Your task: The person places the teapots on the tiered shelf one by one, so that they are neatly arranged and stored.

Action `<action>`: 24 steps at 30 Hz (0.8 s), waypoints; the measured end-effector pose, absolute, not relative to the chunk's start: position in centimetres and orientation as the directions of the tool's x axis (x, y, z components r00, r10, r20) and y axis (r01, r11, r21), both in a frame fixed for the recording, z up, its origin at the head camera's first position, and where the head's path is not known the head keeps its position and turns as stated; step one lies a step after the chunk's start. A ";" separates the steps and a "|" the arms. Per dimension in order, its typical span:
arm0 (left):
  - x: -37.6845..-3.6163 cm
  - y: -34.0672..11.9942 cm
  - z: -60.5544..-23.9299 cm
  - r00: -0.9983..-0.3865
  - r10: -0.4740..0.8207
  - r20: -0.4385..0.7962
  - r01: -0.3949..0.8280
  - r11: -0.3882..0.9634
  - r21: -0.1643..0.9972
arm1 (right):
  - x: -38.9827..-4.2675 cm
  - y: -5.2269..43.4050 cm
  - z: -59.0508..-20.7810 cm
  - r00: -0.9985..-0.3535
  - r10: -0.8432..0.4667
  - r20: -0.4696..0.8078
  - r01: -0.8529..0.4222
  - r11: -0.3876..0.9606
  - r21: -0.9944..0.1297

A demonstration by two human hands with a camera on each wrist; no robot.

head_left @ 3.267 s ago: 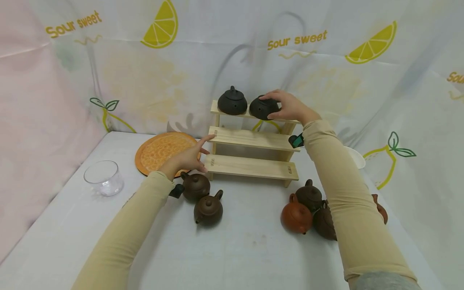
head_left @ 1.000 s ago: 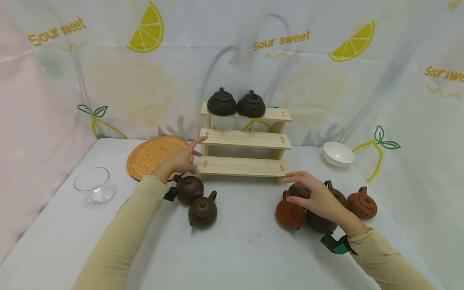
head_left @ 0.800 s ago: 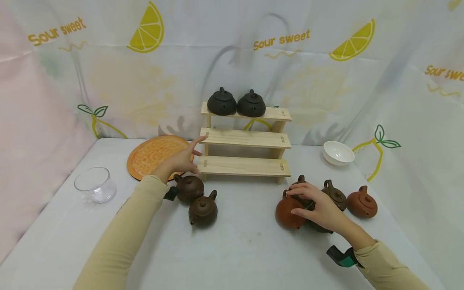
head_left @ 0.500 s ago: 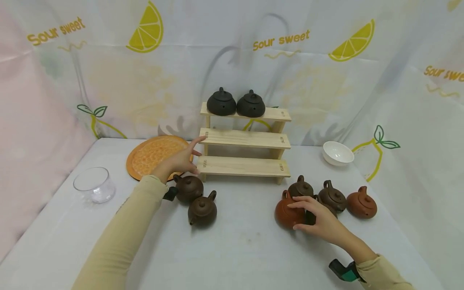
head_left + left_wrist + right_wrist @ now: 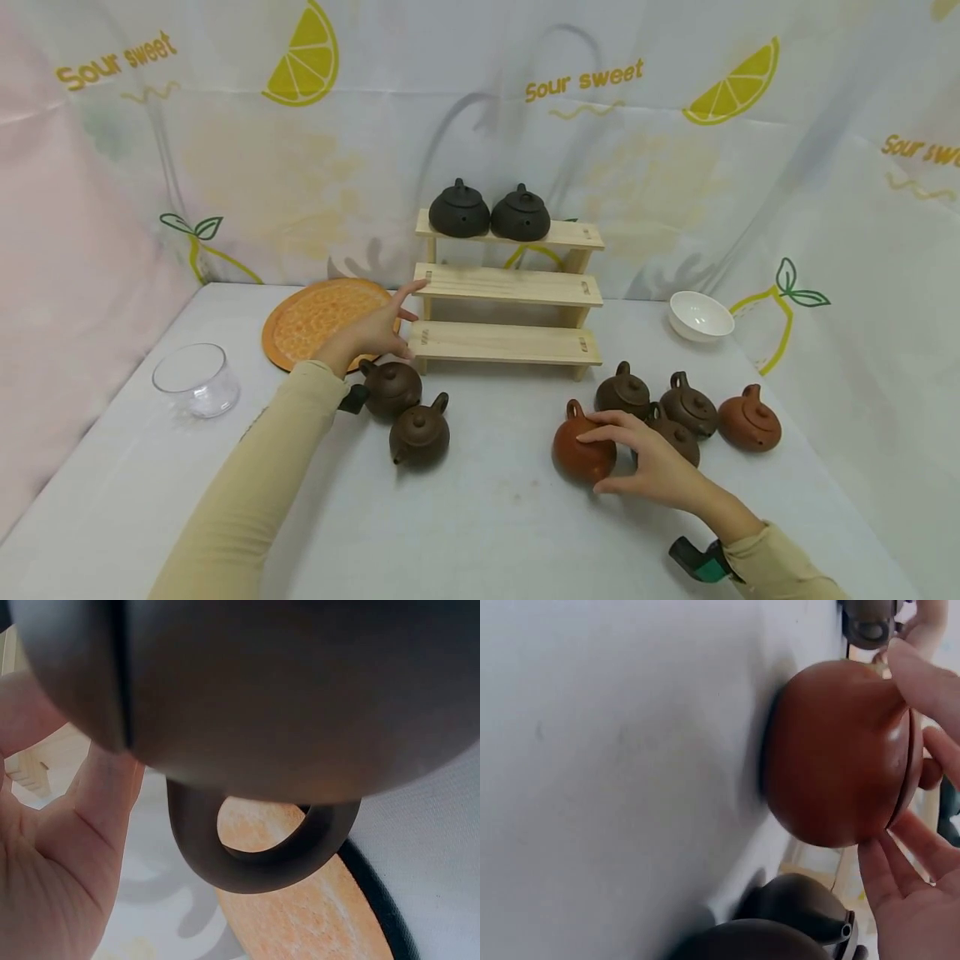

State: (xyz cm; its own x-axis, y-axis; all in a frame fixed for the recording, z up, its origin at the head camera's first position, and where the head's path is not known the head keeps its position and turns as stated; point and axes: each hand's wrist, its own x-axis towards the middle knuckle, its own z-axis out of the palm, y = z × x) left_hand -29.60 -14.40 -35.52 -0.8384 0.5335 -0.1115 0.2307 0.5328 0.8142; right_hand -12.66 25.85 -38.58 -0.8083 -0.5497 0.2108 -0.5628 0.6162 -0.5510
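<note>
The red-brown teapot (image 5: 579, 450) sits on the white table (image 5: 480, 533), in front of the wooden rack (image 5: 510, 287) and just left of a cluster of other pots. The right hand (image 5: 648, 462) grips it from the right side: fingers curl over the top and thumb side, hiding the lid and right flank in the head view. In the right wrist view the teapot (image 5: 840, 754) fills the frame on its side, with fingertips (image 5: 922, 675) on its upper edge and more below; the lid knob is mostly hidden behind the fingers.

Behind the hand stand three brown pots: one (image 5: 622, 392) at the rear, one (image 5: 688, 406) to its right, and one (image 5: 677, 440) partly covered by the hand. A second red pot (image 5: 750, 421) stands furthest right.

The left hand (image 5: 371, 329) lies with fingers straight and spread, the fingertips at the left end of the rack; whether they touch the wood cannot be told. It holds nothing. Just below its wrist are two brown pots (image 5: 390, 387) (image 5: 420, 432). The left wrist view is almost wholly blocked by a pot body and loop handle (image 5: 259, 855), blurred and cut off, with the palm (image 5: 45, 877) at left.

Two black pots (image 5: 459, 210) (image 5: 520, 214) occupy the top shelf. An orange plate (image 5: 311, 321), a glass cup (image 5: 197, 379) and a white bowl (image 5: 700, 317) stand apart.
</note>
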 end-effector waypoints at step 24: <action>-29.6 -14.4 -35.6 -0.844 0.523 -0.119 0.224 0.545 0.808 | -13.7 24.9 -39.1 -0.900 -0.435 0.022 -0.298 0.579 -0.759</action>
